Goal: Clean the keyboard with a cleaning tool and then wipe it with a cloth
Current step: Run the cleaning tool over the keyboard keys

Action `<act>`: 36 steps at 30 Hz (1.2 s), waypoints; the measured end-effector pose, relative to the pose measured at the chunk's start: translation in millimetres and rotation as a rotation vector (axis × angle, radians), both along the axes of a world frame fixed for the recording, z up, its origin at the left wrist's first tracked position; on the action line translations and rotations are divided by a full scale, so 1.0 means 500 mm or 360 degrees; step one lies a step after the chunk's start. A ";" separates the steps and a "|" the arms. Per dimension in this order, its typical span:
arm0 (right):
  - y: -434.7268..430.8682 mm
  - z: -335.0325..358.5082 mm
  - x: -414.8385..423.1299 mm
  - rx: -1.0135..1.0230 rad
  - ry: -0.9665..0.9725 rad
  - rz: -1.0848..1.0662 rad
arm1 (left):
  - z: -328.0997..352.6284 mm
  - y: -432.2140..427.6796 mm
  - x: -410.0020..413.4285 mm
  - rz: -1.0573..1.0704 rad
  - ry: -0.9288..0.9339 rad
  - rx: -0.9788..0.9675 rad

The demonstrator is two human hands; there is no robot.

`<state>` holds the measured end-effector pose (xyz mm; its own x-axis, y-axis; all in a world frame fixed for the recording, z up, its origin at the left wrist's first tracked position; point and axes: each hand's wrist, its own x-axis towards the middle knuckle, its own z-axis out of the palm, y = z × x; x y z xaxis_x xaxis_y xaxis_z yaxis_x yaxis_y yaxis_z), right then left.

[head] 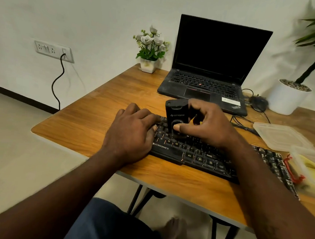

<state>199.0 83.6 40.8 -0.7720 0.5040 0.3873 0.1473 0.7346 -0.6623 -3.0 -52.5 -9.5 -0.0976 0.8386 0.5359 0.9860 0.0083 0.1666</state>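
Observation:
A black keyboard point(206, 158) lies slantwise near the front edge of the wooden table point(95, 113). My right hand point(206, 124) grips a black handheld cleaning tool point(174, 113) and holds it upright, its lower end down on the keys left of the keyboard's middle. The thumb lies across the tool's front. My left hand point(132, 132) rests flat over the keyboard's left end, fingers roughly straight, and hides that part. A yellow cloth point(313, 169) lies in a clear plastic box at the right edge.
An open black laptop point(211, 66) stands behind the keyboard. A small flower pot point(148, 64) sits at the back left, a large white plant pot point(287, 97) at the back right. A mouse point(259, 103) with cables and a clear lid point(280, 137) lie to the right.

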 end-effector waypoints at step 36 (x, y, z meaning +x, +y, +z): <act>0.013 0.015 0.015 -0.0054 -0.0177 0.0083 | 0.004 -0.003 0.000 0.0001 -0.0022 -0.0009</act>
<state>206.3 90.1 48.3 -0.8346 0.4736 0.2814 0.1835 0.7206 -0.6686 -2.8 -53.9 -7.6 -0.1052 0.8417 0.5296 0.9836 0.0097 0.1800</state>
